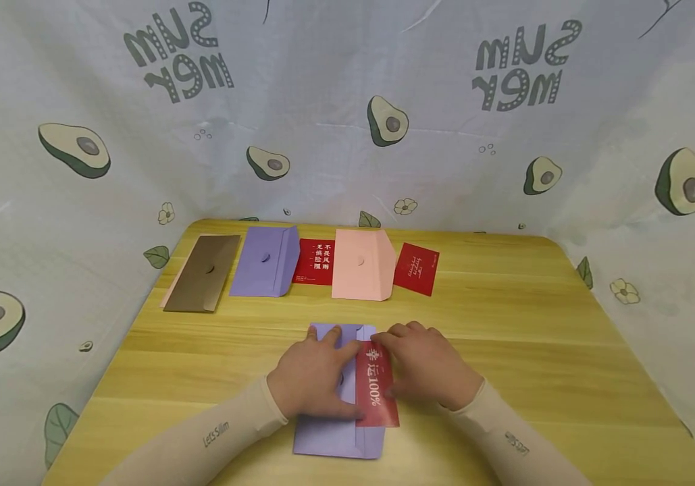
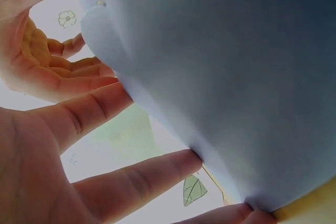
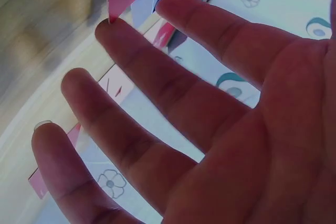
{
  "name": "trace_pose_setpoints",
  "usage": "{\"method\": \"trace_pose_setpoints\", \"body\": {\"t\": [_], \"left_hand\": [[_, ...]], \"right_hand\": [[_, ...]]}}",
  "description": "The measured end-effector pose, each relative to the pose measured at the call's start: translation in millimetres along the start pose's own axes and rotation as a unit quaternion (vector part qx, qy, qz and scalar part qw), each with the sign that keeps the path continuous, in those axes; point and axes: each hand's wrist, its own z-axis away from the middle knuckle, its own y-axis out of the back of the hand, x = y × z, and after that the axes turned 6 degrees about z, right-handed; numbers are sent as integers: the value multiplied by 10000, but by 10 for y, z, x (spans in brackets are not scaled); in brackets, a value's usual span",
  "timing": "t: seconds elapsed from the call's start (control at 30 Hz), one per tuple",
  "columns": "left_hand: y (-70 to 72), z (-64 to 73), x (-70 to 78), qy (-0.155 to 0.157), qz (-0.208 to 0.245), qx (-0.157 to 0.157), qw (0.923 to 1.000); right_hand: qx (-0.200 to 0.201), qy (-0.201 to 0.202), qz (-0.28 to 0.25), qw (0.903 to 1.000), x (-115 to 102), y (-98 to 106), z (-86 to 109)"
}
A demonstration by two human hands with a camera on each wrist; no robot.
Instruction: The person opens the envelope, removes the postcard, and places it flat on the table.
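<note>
Before the avocado-printed cloth (image 1: 323, 88), the wooden surface (image 1: 566, 364) carries a back row of envelopes (image 1: 250, 270), well apart from the near purple envelope (image 1: 323, 439), which lies flat below both hands. Nothing except the hands seems to fix this envelope, so a hard sideways push could make it slide or could crease its mouth. The left hand (image 1: 311, 378) lies over it, its grip spread; if it presses too heavily, I suppose the paper layers would stick together and not let anything pass. The right hand (image 1: 429, 364) is also spread, its fingers rather straight, and one fingertip touches a corner of the red card (image 1: 376, 385); whether its thumb pinches, I cannot tell. This card lies over the envelope's open flap, and one lower corner reaches beyond the flap's edge. With such light contact, the card may turn crooked and catch at the fold line. Whether its left edge is already inside, I cannot see. Its corners, probably thin, could bend first.
</note>
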Motion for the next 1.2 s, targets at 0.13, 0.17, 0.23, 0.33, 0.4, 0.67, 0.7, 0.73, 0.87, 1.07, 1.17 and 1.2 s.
{"method": "trace_pose_setpoints", "body": {"t": [0.13, 0.17, 0.23, 0.33, 0.4, 0.67, 0.7, 0.73, 0.87, 1.07, 1.17, 1.2], "left_hand": [[4, -3, 24, -25, -14, -11, 10000], [3, -6, 27, -37, -17, -6, 10000], [4, -15, 35, -59, -14, 4, 10000], [9, -24, 46, -65, -8, -2, 10000], [15, -21, 55, -44, 24, -23, 10000], [41, 1, 74, -35, 43, -130, 9999], [48, 6, 74, -35, 11, -148, 9999], [44, -1, 92, -62, -18, -179, 9998], [23, -29, 182, -229, -94, -287, 9993], [-82, -145, 390, -807, -179, -477, 9954], [-119, -238, 523, -1115, -313, -593, 9915], [-121, -274, 570, -1212, -372, -633, 9899]], "right_hand": [[77, 29, -111, 9999, 11, 22, 37], [80, 24, -138, 9999, 14, 26, 44], [73, 6, -206, 9998, 19, 39, 55], [41, -16, -274, 9996, 24, 53, 73], [33, -19, -306, 9995, 28, 64, 88], [169, -32, 35, 9998, 211, 57, 193], [173, -35, 69, 9998, 259, 55, 210], [160, -65, 76, 9998, 324, 48, 251], [19, -233, 96, 9997, 631, 38, 433], [-375, -489, 191, 9979, 1117, 65, 710], [-674, -708, 279, 9948, 1314, 66, 836], [-791, -787, 314, 9933, 1375, 57, 871]]}}
